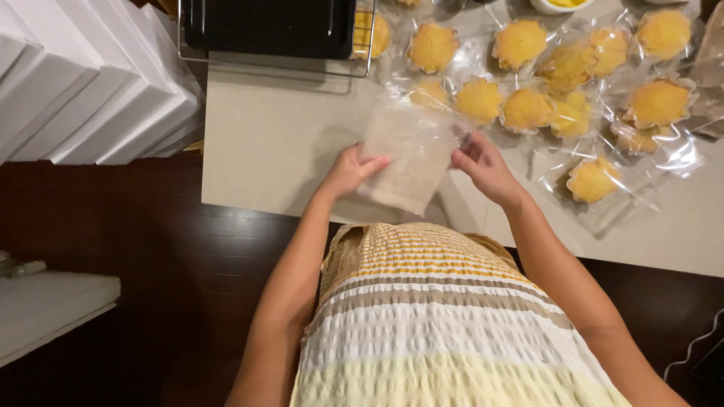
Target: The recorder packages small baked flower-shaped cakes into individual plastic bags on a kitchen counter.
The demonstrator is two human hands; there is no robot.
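Head view: both hands, left hand [348, 170] and right hand [483, 166], hold clear bag [407, 154] upright, slightly tilted.

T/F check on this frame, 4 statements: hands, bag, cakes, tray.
1. Both hands hold one clear plastic bag. True: left hand and right hand grip its sides.
2. The held bag has a cake inside. False: it looks empty.
3. The round yellow cakes lie bare on the counter. False: those that can be made out sit in clear wrappers on the beige counter.
4. A black baking tray sits at the counter's far edge. True.
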